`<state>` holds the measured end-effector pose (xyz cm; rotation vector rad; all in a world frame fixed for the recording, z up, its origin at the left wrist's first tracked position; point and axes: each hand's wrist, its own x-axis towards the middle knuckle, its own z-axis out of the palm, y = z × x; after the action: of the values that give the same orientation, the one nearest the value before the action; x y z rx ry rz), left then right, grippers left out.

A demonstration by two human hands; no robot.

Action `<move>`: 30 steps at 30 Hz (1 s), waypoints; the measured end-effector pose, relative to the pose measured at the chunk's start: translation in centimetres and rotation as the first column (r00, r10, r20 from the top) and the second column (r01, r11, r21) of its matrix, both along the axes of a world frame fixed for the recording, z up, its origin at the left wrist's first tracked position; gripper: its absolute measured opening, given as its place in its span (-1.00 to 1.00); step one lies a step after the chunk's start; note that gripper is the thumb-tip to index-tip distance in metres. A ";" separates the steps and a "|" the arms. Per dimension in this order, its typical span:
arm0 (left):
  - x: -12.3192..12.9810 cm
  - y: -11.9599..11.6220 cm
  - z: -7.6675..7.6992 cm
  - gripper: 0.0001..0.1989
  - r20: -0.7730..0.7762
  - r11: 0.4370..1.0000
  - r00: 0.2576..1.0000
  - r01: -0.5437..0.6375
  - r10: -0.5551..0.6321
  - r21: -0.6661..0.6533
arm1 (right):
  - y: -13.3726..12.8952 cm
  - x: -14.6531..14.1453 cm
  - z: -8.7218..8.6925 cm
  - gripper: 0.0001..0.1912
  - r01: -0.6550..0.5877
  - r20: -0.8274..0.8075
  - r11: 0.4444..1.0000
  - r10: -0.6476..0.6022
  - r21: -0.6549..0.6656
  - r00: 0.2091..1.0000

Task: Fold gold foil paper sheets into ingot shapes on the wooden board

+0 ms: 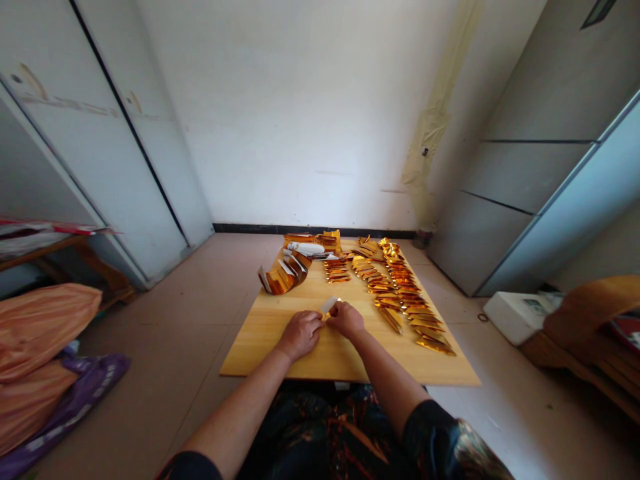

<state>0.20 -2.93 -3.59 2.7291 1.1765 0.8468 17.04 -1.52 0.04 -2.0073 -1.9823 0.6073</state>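
Between my hands is a small sheet of gold foil paper, its white back facing up. My left hand pinches its near left side, low over the board. On the right side, my right hand grips the same sheet with fingers curled; the fingertips are partly hidden. Right of my hands, folded gold paper pieces lie in overlapping rows. A shorter row of folded pieces sits beyond my hands. At the far left, a curved stack of gold sheets stands on the wooden board.
A white rolled object lies among the foil at the board's far edge. Grey cabinets stand left, a refrigerator right. Orange bags and a purple bag rest at left; a white box is at right.
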 end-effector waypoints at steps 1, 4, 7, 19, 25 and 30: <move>0.0 0.0 0.0 -0.69 0.003 1.000 1.000 -0.001 0.001 -0.001 | 0.0 0.0 0.0 -0.83 0.000 -0.002 1.000 0.000 -0.002 1.000; 0.0 -0.1 0.1 -0.69 0.011 1.000 1.000 -0.001 0.001 0.000 | 0.3 0.1 -0.2 -0.87 -0.003 -0.015 1.000 0.003 -0.003 1.000; 0.0 -0.1 0.2 -0.70 0.014 1.000 1.000 0.000 0.000 0.001 | 0.5 0.4 -0.6 -0.86 -0.013 -0.041 1.000 0.013 0.000 0.999; 0.3 -0.2 0.7 -0.84 -0.024 0.999 0.999 -0.038 0.038 -0.014 | 0.5 1.1 -0.5 -0.77 -0.042 -0.025 0.997 0.044 0.064 0.999; 2.7 -0.1 2.1 -0.88 -0.132 0.975 0.967 -0.221 0.217 -0.016 | -1.0 1.4 0.6 -0.77 -0.215 0.256 0.962 0.167 0.170 0.952; 2.7 0.4 1.9 -0.90 -0.117 0.975 0.968 -0.218 0.221 0.039 | -2.4 1.8 1.6 -0.78 -0.300 0.362 0.943 0.232 0.145 0.903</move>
<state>2.87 -2.53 -1.70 2.7405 1.5254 0.7286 18.85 -3.92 1.69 -1.8299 -2.4377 0.1016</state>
